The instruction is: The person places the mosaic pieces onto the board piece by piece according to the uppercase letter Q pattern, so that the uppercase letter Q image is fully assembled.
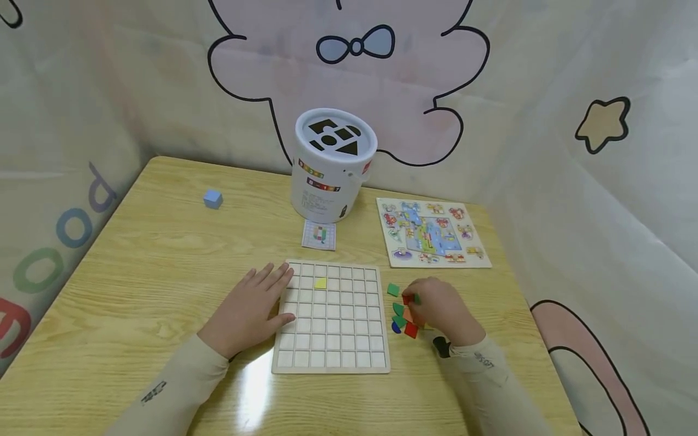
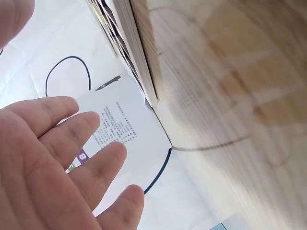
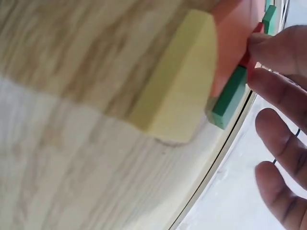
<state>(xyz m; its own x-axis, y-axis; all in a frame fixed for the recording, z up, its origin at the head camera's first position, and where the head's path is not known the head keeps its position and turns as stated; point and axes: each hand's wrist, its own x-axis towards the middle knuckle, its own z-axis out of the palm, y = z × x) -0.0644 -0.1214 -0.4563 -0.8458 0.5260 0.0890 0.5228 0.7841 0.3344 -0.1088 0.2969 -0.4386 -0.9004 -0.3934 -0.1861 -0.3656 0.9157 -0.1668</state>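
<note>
A pale wooden grid board [image 1: 333,327] lies in front of me with one yellow piece [image 1: 320,283] in an upper square. My left hand [image 1: 252,312] rests at the board's left edge, fingers spread and thumb on the near squares. To the right of the board, my right hand [image 1: 443,310] pinches a red piece [image 3: 248,58] between thumb and index finger, among a small pile. Around it lie a green square [image 1: 393,290], a red square [image 1: 411,330], an orange piece [image 3: 231,40], a dark green piece [image 3: 228,98] and a large-looking yellow piece [image 3: 180,79].
A white bucket [image 1: 322,197] with shape holes in its lid stands at the back. Before it lies a small pattern card [image 1: 319,235]. A picture puzzle board [image 1: 400,257] is at the back right, and a blue cube [image 1: 212,198] at the back left.
</note>
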